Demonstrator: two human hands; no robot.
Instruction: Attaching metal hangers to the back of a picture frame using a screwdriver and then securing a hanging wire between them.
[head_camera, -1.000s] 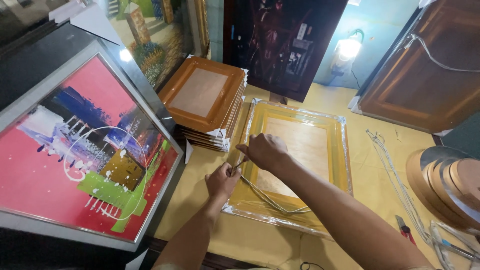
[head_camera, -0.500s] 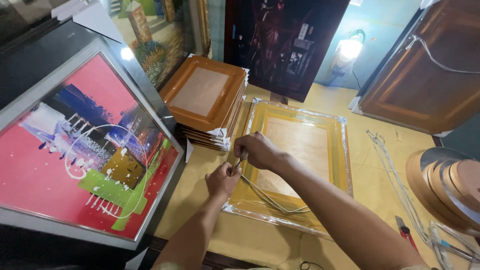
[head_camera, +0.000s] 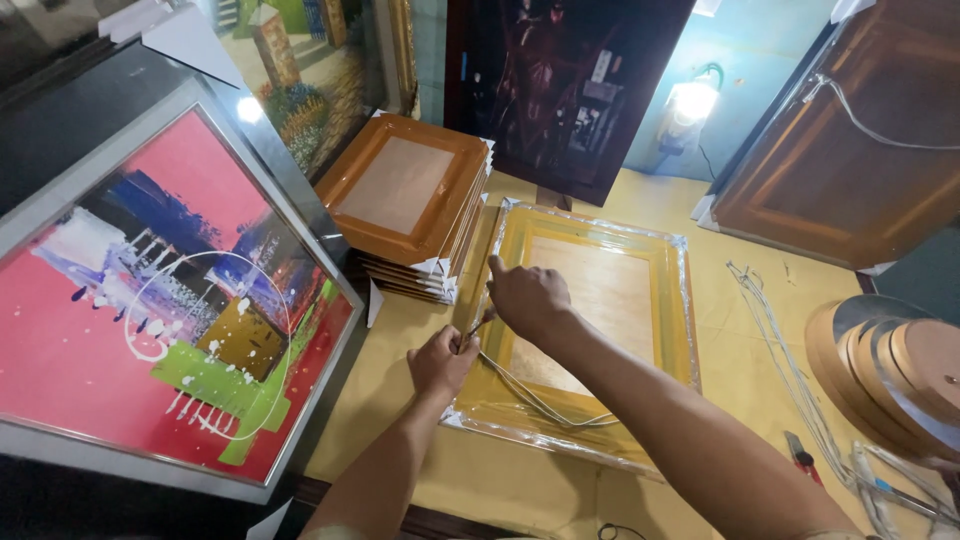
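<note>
— Left hand (head_camera: 440, 362) pinched on the near end of the thin wire (head_camera: 530, 395), hard against the lower left corner of the wrapped gold frame (head_camera: 680, 330). Right hand (head_camera: 528, 297) just above, fingers curled, seemingly gripping the same wire.

— Any change from a second back?

— Hardly. Both hands in the same spot, right one slid a touch nearer the left (wire loop trailing rightward, unchanged). Fastening apparently mid-way, not finished.

— Around them?

— Stack of orange frames (head_camera: 405, 195) beyond the left hand; red abstract painting (head_camera: 150, 300) further left.

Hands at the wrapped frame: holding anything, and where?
Left hand pinches one end of the thin pale cord lying across the plastic-wrapped yellow picture frame. Right hand presses the frame's left edge; its grip cannot be told.
</note>
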